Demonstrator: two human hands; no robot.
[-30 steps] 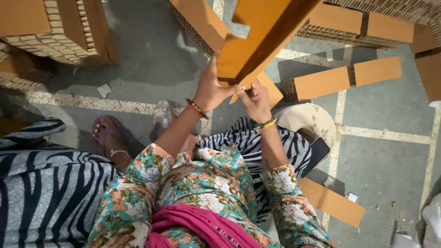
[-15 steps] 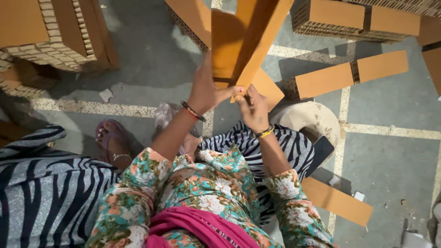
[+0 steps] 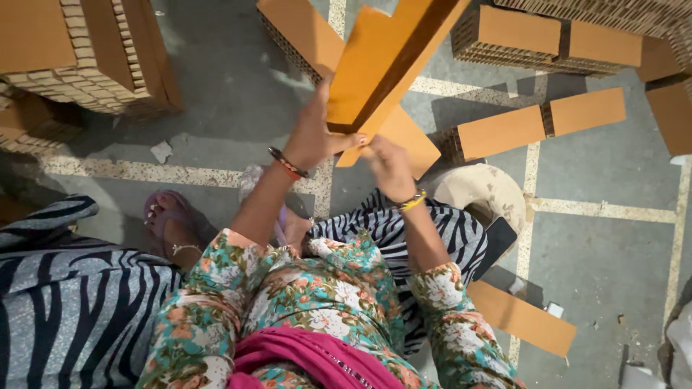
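Hands, left hand [image 3: 313, 137] and right hand [image 3: 388, 164], fingers clasping orange cardboard piece [image 3: 386, 65]

The folded cardboard piece [image 3: 382, 61] held up in both hands has a smooth, matt orange-brown paper face, and the cardboard stacks [image 3: 79, 57] around show rough honeycomb edges. The floor [image 3: 231, 94] is dull grey stone with speckled pale strips, and the floral sleeves [image 3: 317, 288] are soft printed cloth.

My left hand [image 3: 313, 137] and right hand [image 3: 386, 164] hold the cardboard piece [image 3: 382, 61] above the floor [image 3: 605, 252]; stacks [image 3: 86, 57] lie left, strips [image 3: 540, 122] right.
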